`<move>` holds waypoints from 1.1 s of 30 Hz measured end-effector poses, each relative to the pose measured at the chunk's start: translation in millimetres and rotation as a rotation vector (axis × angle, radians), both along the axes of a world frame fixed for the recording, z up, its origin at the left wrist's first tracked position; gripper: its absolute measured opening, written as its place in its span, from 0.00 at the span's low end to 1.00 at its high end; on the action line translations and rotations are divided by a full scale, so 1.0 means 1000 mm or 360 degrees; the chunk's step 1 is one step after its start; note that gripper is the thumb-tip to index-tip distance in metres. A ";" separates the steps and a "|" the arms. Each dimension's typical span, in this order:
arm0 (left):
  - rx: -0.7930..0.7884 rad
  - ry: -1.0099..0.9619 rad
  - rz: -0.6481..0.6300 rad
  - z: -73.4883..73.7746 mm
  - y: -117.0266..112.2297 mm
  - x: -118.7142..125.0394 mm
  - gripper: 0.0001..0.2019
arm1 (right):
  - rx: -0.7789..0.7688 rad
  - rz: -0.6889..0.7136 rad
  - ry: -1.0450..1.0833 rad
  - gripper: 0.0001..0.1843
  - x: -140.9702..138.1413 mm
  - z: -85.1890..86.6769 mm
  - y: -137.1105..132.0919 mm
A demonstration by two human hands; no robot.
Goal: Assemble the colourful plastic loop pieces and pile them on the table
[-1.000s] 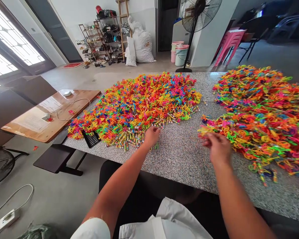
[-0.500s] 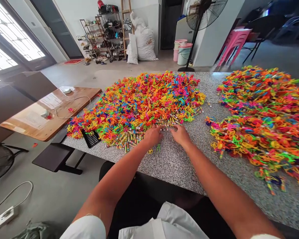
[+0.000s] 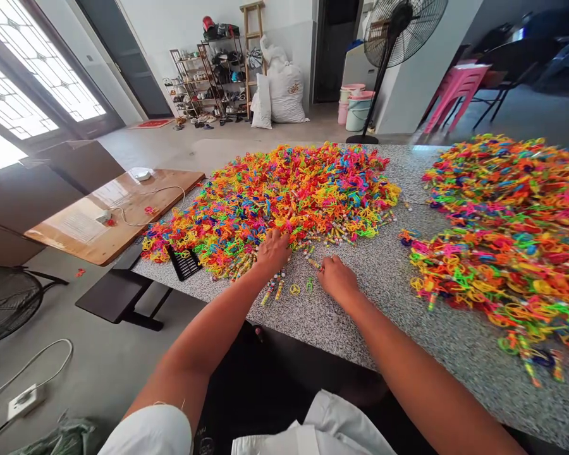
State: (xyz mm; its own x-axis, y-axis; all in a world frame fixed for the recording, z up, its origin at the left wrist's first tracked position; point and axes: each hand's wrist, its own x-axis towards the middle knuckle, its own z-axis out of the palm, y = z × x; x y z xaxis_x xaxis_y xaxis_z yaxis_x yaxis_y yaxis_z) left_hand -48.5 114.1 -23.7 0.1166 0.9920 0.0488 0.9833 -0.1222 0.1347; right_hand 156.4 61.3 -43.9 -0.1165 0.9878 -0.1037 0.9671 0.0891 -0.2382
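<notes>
In the head view, my left hand [image 3: 273, 251] lies on the near edge of a big heap of small bright plastic pieces [image 3: 289, 189]. Its fingers look slightly apart, tips partly hidden among the pieces. My right hand [image 3: 339, 277] is closed just above the speckled table, thumb and fingers pinching the end of a short patterned stick [image 3: 314, 263]. Between the hands lie a yellow ring-shaped piece [image 3: 294, 289] and a green piece [image 3: 310, 284]. A few loose patterned sticks [image 3: 279, 289] rest beneath my left wrist.
A second heap of similar pieces [image 3: 497, 253] covers the right of the granite-like table [image 3: 389, 303]. A black slotted tray [image 3: 184, 263] leans by the left heap. Left stands a wooden board [image 3: 99, 234] with a cable; a standing fan [image 3: 384, 63] is behind the table.
My left hand has moved left onto the heap, and loose sticks now show below it. My right hand has drawn back towards me, now closed on a stick. The view has shifted slightly.
</notes>
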 end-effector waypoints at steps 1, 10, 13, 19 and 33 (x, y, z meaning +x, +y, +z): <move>-0.0014 0.0010 0.0001 -0.001 0.001 0.002 0.18 | -0.0031 0.0005 -0.0009 0.14 0.004 0.001 -0.003; -0.0156 -0.0049 -0.0272 0.006 0.004 0.005 0.09 | 0.0028 0.0202 0.0098 0.11 0.006 0.000 -0.008; -0.0269 -0.0112 -0.0383 0.005 0.002 0.000 0.09 | 0.0044 0.0085 0.0323 0.08 0.008 -0.013 -0.011; -0.0311 -0.0476 -0.0387 -0.003 -0.001 -0.007 0.24 | -0.0033 -0.0283 0.1077 0.06 0.024 -0.027 -0.024; -0.0638 -0.2559 0.0254 0.005 -0.069 0.031 0.26 | -0.0399 -0.0546 0.2803 0.19 0.004 0.003 -0.062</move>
State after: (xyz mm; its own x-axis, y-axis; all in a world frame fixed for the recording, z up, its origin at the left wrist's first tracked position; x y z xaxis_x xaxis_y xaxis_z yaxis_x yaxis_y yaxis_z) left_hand -17.9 44.9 -18.9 0.1060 0.9666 -0.2333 -0.1823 0.2496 0.9511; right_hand 160.7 -1.2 -41.3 -0.0591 0.9711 -0.2313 -0.4389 -0.2334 -0.8677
